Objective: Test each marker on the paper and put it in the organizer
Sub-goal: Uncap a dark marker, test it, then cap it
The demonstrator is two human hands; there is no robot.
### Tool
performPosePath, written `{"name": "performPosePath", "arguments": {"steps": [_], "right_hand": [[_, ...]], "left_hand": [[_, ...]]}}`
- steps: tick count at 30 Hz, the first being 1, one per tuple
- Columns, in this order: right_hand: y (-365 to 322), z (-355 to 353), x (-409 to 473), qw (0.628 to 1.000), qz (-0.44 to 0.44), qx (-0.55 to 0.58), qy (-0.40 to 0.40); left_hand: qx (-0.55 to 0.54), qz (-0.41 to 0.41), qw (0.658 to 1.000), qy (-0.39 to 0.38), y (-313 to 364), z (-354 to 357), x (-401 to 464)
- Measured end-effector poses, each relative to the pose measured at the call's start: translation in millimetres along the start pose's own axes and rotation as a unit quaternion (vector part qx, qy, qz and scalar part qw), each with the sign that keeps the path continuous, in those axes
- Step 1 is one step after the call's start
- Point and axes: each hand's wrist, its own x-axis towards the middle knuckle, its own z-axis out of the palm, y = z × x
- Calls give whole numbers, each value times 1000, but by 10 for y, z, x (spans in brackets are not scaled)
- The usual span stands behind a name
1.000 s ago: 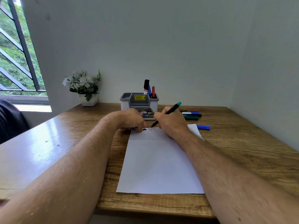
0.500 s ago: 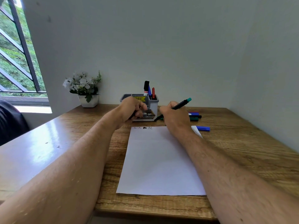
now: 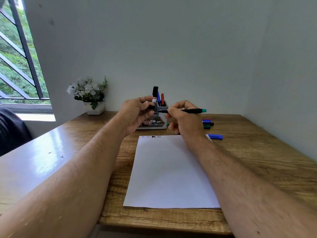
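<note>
Head view: black marker (image 3: 190, 110) pinched in right hand (image 3: 184, 121), tip toward cap-gripping left hand (image 3: 137, 114), above paper (image 3: 171, 172).

- The black marker (image 3: 190, 110) with a teal end is held level above the desk, its tip pointing left toward the organizer (image 3: 158, 117).
- A dark cap (image 3: 151, 107), mostly hidden by fingers, sits just left of that tip.
- The paper (image 3: 169, 172) is a white sheet lying flat, with a few small scribbles along its far edge.
- The organizer is a grey and white box beyond the paper; a black marker (image 3: 155, 93), a blue one (image 3: 158, 98) and a red one (image 3: 162, 99) stand upright in its right compartment.
- More markers (image 3: 208, 124) lie right of the organizer, and a blue marker (image 3: 215, 136) lies by the paper's far right corner.
</note>
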Motion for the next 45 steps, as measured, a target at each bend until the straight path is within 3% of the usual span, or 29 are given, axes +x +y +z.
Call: {"name": "performPosePath", "arguments": {"steps": [9, 18, 26, 36, 45], "right_hand": [[-3, -4, -27, 997, 4, 68, -30], [22, 13, 1, 998, 8, 55, -26], [15, -3, 8, 996, 12, 79, -39], [11, 2, 19, 991, 27, 122, -37], [110, 65, 81, 999, -19, -42, 15]], "left_hand": [[6, -21, 1000, -12, -9, 22, -44], [-15, -50, 997, -57, -18, -7, -29], [-78, -24, 997, 17, -8, -48, 1], [-71, 0, 997, -1, -12, -5, -37], [-92, 66, 993, 35, -12, -17, -10]]}}
